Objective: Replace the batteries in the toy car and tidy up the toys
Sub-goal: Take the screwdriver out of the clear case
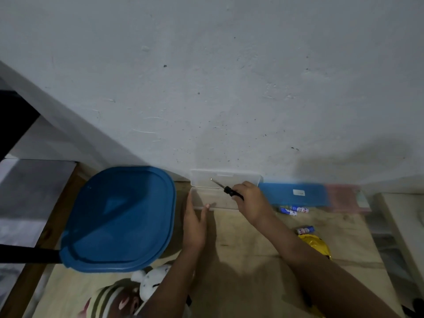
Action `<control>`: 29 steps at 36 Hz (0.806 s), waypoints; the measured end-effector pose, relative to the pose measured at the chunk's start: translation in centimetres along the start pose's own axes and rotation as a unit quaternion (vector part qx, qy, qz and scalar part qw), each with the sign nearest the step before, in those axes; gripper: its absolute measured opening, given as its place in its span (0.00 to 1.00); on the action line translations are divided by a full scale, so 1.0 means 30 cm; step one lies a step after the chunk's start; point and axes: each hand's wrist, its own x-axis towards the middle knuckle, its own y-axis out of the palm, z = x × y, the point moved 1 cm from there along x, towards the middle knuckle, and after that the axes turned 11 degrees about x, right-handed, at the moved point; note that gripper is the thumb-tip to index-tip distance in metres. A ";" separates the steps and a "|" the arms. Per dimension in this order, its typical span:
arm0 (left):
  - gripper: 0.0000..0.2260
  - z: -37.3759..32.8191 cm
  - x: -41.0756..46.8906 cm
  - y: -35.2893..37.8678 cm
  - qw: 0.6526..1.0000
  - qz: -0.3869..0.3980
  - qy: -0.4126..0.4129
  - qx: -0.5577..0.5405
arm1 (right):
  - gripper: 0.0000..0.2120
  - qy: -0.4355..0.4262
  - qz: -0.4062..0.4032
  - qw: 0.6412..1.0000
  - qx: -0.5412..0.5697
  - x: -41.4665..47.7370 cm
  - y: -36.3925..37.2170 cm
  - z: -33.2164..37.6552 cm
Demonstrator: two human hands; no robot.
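The clear plastic box [215, 199] sits open against the pale wall [229, 88], with its lid standing up behind it. The left hand [195, 223] lies flat, fingers straight and together, and its fingertips [206, 206] touch the box's near left edge. The right hand [250, 200] has its fingers curled tight round the black-handled screwdriver [226, 189], whose metal tip points over the box toward the lid. Right of the box lie small blue-and-white batteries [293, 210]. Nearer than those is a shiny yellow object [316, 245], partly hidden by the right forearm. Left of the box stands a blue-lidded tub [119, 216].
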 end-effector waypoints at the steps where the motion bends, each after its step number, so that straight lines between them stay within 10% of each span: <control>1: 0.28 -0.005 0.000 0.006 1.000 -0.004 0.000 0.013 | 0.10 0.010 -0.016 0.999 0.029 -0.010 -0.021 -0.005; 15: 0.26 -0.187 -0.060 0.082 0.975 -0.060 0.049 0.206 | 0.06 0.146 -0.224 0.923 0.278 -0.409 -0.394 -0.219; 22: 0.24 -0.341 -0.330 0.320 0.974 0.071 0.154 0.151 | 0.05 0.247 -0.247 0.913 0.210 -0.663 -0.476 -0.442; 29: 0.36 -0.343 -0.621 0.530 0.904 0.221 0.150 0.332 | 0.08 0.303 -0.200 0.917 0.165 -0.770 -0.453 -0.576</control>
